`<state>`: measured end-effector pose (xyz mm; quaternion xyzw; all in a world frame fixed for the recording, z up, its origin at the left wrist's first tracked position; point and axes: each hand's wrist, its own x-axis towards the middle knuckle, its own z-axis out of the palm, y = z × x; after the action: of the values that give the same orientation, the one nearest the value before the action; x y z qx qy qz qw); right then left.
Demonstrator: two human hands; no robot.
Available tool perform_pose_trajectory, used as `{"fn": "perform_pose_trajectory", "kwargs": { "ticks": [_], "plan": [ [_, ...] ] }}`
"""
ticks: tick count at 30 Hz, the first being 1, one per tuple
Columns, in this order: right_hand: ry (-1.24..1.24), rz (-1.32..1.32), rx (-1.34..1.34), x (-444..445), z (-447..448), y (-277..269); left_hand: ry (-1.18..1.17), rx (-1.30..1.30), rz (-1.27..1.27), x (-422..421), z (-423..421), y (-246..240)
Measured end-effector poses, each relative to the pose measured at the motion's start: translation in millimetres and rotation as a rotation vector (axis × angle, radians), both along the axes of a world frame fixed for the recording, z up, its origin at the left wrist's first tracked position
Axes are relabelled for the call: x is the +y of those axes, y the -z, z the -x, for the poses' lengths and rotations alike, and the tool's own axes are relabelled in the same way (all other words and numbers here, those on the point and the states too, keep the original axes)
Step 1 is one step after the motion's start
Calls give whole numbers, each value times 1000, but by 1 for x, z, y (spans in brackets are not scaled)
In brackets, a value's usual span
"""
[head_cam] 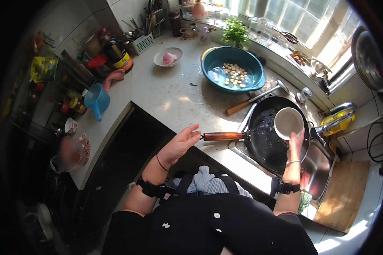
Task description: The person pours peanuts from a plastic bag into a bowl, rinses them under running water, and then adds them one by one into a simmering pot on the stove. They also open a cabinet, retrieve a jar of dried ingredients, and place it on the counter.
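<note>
My right hand (295,148) grips a white bowl (284,131) by its near rim, over the right side of a black frying pan (263,149). The inside of the bowl faces up towards me and looks bare. Some water and small bits lie in the pan, which rests over the edge of a steel sink (317,169). Its wooden handle (225,136) points left. Just off the end of that handle is my left hand (180,143), fingers extended and holding nothing; whether a fingertip touches the handle's metal loop I cannot tell.
Behind the pan lies a wooden-handled spatula (258,98). A teal basin (233,68) holds water and many small round pale pieces. A faucet (336,122) and a cutting board (346,194) are at the right. Leftward are a plate (158,60) with pink food and a blue dipper (96,98).
</note>
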<state>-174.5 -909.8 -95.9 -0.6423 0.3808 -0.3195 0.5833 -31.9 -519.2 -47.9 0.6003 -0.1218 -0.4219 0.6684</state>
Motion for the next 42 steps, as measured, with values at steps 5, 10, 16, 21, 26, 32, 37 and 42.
{"fn": "perform_pose_trajectory", "kwargs": {
  "ticks": [5, 10, 16, 21, 26, 32, 37, 42],
  "plan": [
    [-462, -328, -261, 69, -51, -14, -34, 19, -57, 25, -8, 4],
    [-673, -516, -4, 152, -130, -18, -58, 13, -57, 67, -30, 5],
    [-924, -384, 82, 241, -231, -20, -127, -48, -34, 152, -56, -2],
    [-919, -236, 126, 293, -329, 25, -417, -57, -64, 241, -50, 10],
    [-962, -296, 75, 320, -407, 76, -700, -45, -151, 316, -16, 24],
    [-887, -407, 216, 331, -469, 109, -955, 139, -111, 356, 34, 33],
    [-778, -436, 252, 331, -492, 120, -1024, 114, -272, 355, 62, 46],
    [-784, -456, 200, 332, -493, 123, -979, 203, -288, 339, 77, 75]
  ]
}}
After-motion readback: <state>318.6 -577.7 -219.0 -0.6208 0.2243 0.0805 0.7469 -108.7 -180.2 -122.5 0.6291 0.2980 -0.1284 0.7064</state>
